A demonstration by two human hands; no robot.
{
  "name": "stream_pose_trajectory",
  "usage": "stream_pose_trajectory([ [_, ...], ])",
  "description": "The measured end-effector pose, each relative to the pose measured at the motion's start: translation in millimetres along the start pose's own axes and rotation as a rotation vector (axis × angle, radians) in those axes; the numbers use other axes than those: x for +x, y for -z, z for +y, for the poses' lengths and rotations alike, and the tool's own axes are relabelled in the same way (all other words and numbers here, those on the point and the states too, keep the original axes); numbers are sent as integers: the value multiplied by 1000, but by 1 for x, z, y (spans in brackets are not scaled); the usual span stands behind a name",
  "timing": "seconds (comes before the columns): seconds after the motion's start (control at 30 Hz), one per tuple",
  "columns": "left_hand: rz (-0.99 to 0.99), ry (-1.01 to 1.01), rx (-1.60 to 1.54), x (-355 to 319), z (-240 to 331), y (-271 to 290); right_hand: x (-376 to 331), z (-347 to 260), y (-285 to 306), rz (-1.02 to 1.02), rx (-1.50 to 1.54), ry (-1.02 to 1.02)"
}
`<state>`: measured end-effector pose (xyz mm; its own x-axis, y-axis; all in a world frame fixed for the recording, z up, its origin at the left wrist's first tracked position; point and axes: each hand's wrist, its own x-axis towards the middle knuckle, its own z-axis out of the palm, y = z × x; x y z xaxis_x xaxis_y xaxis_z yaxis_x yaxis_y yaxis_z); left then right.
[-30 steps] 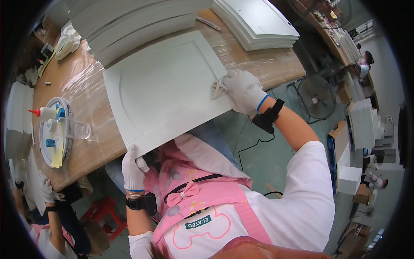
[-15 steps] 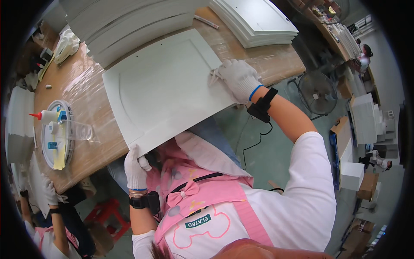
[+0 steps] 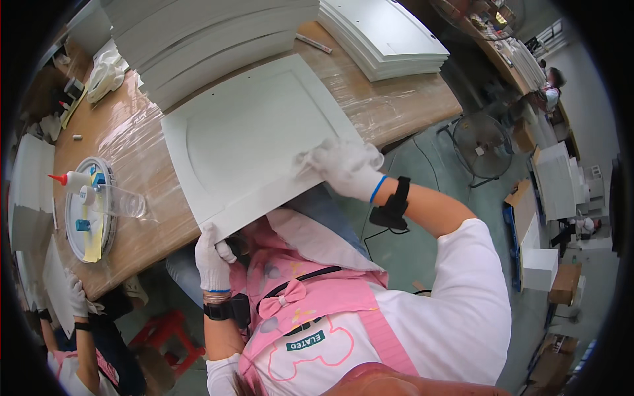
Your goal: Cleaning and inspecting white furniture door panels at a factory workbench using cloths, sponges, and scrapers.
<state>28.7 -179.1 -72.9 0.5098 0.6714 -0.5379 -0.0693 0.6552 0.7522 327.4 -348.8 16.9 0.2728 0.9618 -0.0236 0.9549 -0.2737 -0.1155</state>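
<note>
A white door panel [image 3: 261,142] with a shallow recessed frame and small dark holes near its far edge lies tilted on the table, its near edge reaching past the table toward my lap. My left hand [image 3: 212,259], in a white knit glove, grips the panel's near left corner, thumb on top. My right hand [image 3: 347,168], gloved the same way, is over the panel's near right edge. Motion smears its fingers, and I cannot make out whether a cloth is in them. Both wrists wear black straps.
Tall stacked white panels [image 3: 211,46] stand behind; a lower panel stack [image 3: 389,39] is at far right. On the left, a round white lid [image 3: 71,224] holds a red-tipped bottle [image 3: 74,179], blue blocks and a clear cup. A co-worker's gloved hand [image 3: 78,297] holds another panel at lower left.
My right hand has slid nearer and to the left, from the panel's right edge toward its near edge. The left hand keeps its hold on the corner, and the view has shifted slightly.
</note>
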Motion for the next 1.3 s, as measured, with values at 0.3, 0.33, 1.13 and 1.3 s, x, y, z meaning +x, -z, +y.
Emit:
stream_pose_trajectory([
  [0.3, 4, 23, 16, -1, 3, -3, -38, 110, 25, -23, -95, -417],
  [0.33, -1, 23, 18, -1, 6, -4, -38, 120, 36, -80, -193, -484],
  [1.13, -67, 10, 319, -9, 19, 4, 31, 136, -9, 153, 260, -338],
  [1.3, 405, -496, 1007, -35, 35, -27, 3, 142, 18, 49, 653, -671],
])
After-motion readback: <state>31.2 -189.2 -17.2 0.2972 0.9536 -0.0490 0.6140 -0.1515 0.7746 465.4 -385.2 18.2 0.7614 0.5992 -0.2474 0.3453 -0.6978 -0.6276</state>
